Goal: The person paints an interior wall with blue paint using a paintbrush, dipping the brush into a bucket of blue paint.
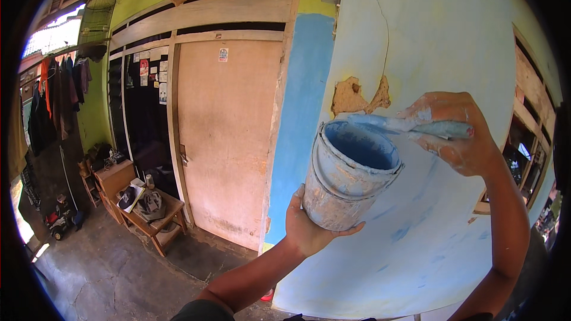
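Observation:
My left hand is closed around the lower side of a paint-smeared bucket, holding it up tilted in front of the wall. Blue paint coats the bucket's inside; how much it contains I cannot tell. In my paint-stained right hand is a paintbrush, gripped by its handle. Its blue-coated bristles lie across the far rim of the bucket, and whether they touch it is unclear. Behind both stands a light blue wall with darker blue smears. A patch of broken plaster shows just above the bucket, with a crack running upward.
Left of the wall is a pale door. A small wooden table with a bag on it stands by the doorway. A birdcage and clothes hang at far left. On the right is a wooden-framed window.

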A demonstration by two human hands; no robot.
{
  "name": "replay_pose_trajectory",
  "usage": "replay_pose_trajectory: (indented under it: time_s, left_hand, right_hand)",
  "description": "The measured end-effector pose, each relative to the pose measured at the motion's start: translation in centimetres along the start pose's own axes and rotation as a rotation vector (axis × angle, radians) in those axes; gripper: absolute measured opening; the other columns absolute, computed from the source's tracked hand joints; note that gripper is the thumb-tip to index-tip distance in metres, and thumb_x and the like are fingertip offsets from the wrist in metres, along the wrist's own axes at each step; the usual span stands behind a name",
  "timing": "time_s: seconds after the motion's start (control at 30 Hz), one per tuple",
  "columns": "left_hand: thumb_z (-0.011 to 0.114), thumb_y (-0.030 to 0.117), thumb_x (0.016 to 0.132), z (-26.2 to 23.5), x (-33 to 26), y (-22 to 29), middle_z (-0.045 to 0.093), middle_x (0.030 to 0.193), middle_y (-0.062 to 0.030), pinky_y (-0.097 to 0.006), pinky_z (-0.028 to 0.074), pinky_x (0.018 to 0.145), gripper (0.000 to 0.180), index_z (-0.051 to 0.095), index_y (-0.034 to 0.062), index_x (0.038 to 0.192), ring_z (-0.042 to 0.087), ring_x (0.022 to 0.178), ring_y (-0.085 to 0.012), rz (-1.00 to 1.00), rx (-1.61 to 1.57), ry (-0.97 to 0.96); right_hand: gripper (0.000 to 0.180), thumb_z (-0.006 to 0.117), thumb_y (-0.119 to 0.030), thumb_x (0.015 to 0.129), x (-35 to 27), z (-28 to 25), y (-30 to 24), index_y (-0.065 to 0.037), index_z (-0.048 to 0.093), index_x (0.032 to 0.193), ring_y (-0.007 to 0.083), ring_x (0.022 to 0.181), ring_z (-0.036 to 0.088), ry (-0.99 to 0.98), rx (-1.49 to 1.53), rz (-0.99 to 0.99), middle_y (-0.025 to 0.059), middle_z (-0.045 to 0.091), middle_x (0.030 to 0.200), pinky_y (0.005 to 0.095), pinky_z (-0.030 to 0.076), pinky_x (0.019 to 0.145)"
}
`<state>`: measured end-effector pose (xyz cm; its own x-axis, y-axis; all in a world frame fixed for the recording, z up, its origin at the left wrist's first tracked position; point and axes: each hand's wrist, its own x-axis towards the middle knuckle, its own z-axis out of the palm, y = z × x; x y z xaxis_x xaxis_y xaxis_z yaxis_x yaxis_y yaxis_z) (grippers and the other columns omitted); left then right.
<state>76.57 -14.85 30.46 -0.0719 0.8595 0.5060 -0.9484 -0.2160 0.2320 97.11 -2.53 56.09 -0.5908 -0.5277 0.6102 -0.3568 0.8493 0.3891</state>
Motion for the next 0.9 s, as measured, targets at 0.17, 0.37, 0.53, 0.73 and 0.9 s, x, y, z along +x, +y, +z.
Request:
replay_pose_trajectory:
  time_s: [0.17, 0.37, 0.53, 0.73, 0.9]
  left_hand:
    - [0.027, 0.064, 0.104, 0.2, 4.2, 0.2, 0.016, 0.172, -0.0159, -0.076, 0.022, 0.118, 0.075, 0.019, 0.0252, 0.168, 0.022, 0.157, -0.0442, 0.070, 0.021, -0.038]
    - [0.017, 0.059, 0.106, 1.5, 6.6, 1.3, 0.022, 0.171, -0.0124, -0.075, 0.026, 0.118, 0.069, 0.023, 0.0260, 0.166, 0.028, 0.155, -0.0424, 0.211, 0.132, 0.000]
    - [0.016, 0.060, 0.106, 2.4, 7.2, 1.7, 0.022, 0.171, -0.0118, -0.076, 0.026, 0.118, 0.069, 0.023, 0.0272, 0.166, 0.027, 0.156, -0.0426, 0.289, 0.240, -0.011]
    - [0.018, 0.065, 0.105, 1.3, 5.4, 2.2, 0.019, 0.172, -0.0152, -0.076, 0.026, 0.117, 0.074, 0.019, 0.0254, 0.167, 0.024, 0.157, -0.0438, 0.364, 0.267, 0.031]
    - [0.017, 0.063, 0.104, 0.3, 2.2, 3.0, 0.022, 0.171, -0.0142, -0.075, 0.028, 0.117, 0.073, 0.021, 0.0253, 0.166, 0.029, 0.155, -0.0433, 0.447, 0.354, 0.112]
  right_hand:
    - [0.054, 0.090, -0.007, 0.081, 2.1, 0.3, 4.5, -0.006, 0.057, 0.124, 0.0264, 0.115, 0.070, 0.194, 0.268, 0.575, 0.0168, 0.070, 0.123, 0.0410, 0.060, 0.098]
    - [0.061, 0.092, -0.031, 0.082, 6.2, -0.2, 9.6, -0.002, 0.061, 0.126, 0.0216, 0.105, 0.072, 0.246, 0.049, 0.450, 0.0131, 0.072, 0.116, 0.0323, 0.060, 0.089]
    - [0.051, 0.088, -0.029, 0.087, 9.6, -0.3, 15.0, -0.004, 0.065, 0.125, 0.0143, 0.097, 0.069, 0.465, 0.015, 0.472, 0.0108, 0.071, 0.110, 0.0296, 0.056, 0.082]
    - [0.034, 0.081, -0.004, 0.082, 8.3, 3.7, 20.1, -0.006, 0.073, 0.115, 0.0265, 0.093, 0.072, 0.229, -0.467, -0.157, 0.0142, 0.076, 0.105, 0.0400, 0.058, 0.082]
    - [0.037, 0.079, 0.000, 0.080, 8.9, 7.4, 13.4, -0.004, 0.074, 0.117, 0.0352, 0.104, 0.070, -0.058, -0.431, -0.006, 0.0166, 0.074, 0.114, 0.0423, 0.057, 0.091]
